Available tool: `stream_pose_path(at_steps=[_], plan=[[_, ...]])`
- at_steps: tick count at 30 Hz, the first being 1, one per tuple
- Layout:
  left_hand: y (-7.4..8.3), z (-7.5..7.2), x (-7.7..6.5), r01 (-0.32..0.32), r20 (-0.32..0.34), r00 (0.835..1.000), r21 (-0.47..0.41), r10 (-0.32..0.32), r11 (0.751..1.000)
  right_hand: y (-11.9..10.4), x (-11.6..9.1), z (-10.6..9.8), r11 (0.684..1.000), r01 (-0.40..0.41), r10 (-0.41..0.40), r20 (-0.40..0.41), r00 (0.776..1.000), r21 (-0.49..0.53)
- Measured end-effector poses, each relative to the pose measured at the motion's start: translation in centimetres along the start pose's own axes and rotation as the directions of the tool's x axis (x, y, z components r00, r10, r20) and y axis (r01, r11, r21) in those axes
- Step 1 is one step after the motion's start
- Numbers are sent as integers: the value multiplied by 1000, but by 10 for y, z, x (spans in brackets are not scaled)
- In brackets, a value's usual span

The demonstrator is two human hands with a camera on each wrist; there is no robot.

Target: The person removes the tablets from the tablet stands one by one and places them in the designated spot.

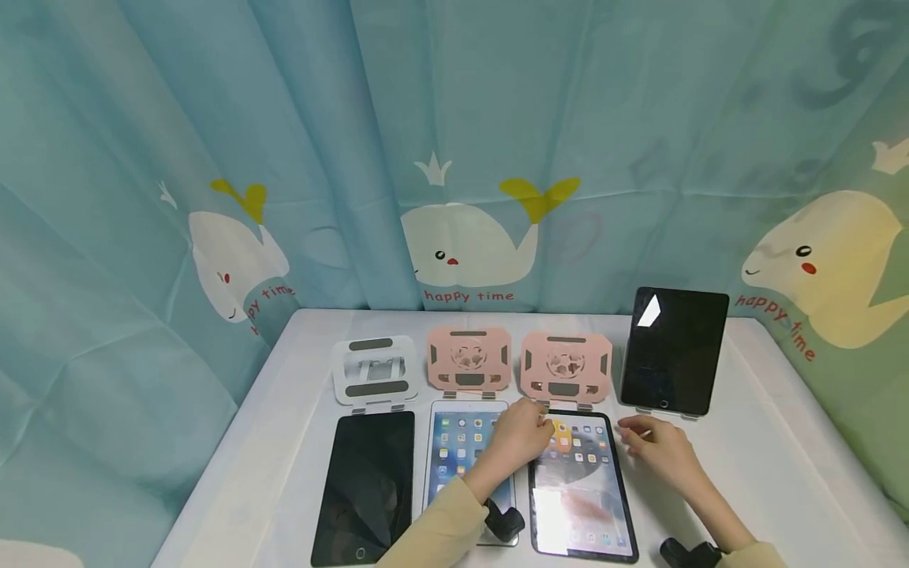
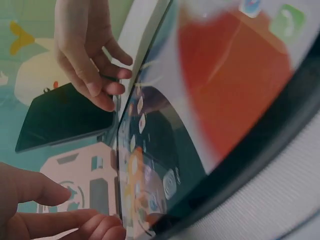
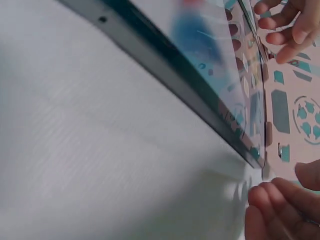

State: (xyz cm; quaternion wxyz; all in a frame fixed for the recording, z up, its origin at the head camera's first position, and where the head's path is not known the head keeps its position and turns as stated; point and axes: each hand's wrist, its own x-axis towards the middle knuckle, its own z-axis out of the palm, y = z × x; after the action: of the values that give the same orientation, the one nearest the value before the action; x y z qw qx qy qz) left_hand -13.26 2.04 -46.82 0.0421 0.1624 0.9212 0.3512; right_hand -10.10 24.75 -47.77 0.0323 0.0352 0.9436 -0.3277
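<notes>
A tablet (image 1: 582, 489) with a lit screen and a black border lies before a pink folding stand (image 1: 566, 368). My left hand (image 1: 521, 432) is at the tablet's upper left corner, its thumb apart from loosely bent fingers (image 2: 102, 225) in the left wrist view. My right hand (image 1: 660, 448) hovers beside the upper right corner, with nothing between thumb and fingers. In the right wrist view, its fingertips (image 3: 262, 192) lie just off the tablet's corner. Under my left forearm sits a white tablet (image 1: 454, 442) with a lit screen, partly hidden by the sleeve.
A dark tablet (image 1: 364, 489) lies at the left below a white stand (image 1: 375, 371). Another pink stand (image 1: 469, 359) stands behind the white tablet. At the back right, a black tablet (image 1: 675, 351) leans upright on its stand. A blue curtain (image 1: 327, 142) hangs behind the white table (image 1: 753, 473).
</notes>
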Motion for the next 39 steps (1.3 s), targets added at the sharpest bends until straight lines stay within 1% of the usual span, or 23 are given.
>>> stream_pose_path(at_steps=[3,6,10,13,15,20,27,32,34,39], plan=[[6,1,4,7,1,1000,25,-7,1000,4,-2,-3,1000,25,-25,-53,998,0],[12,1,8,13,8,1000,12,-13,1000,9,-4,-6,998,55,-55,-113,992,-2],[18,3,14,4,17,1000,-38,-3,999,16,-7,-11,996,86,-87,-209,974,-14],[22,5,19,0,14,1000,-51,1,999,22,-7,-15,997,77,-78,-274,958,-15],[25,7,23,-1,0,1000,-43,1,999,26,-6,-18,997,75,-74,-305,950,-9],[29,13,33,-20,-52,999,-26,18,999,34,1,-29,997,67,-55,-360,931,22],[40,16,45,-40,-57,998,-49,37,998,43,13,-46,998,54,-33,-433,901,36],[51,17,54,-56,-80,995,-51,52,997,49,23,-57,998,59,-36,-482,875,34],[55,17,58,-49,-79,996,-60,45,997,51,26,-60,998,51,-32,-493,870,26],[65,17,70,-23,-73,997,-70,18,997,53,33,-68,999,20,-4,-490,872,27]])
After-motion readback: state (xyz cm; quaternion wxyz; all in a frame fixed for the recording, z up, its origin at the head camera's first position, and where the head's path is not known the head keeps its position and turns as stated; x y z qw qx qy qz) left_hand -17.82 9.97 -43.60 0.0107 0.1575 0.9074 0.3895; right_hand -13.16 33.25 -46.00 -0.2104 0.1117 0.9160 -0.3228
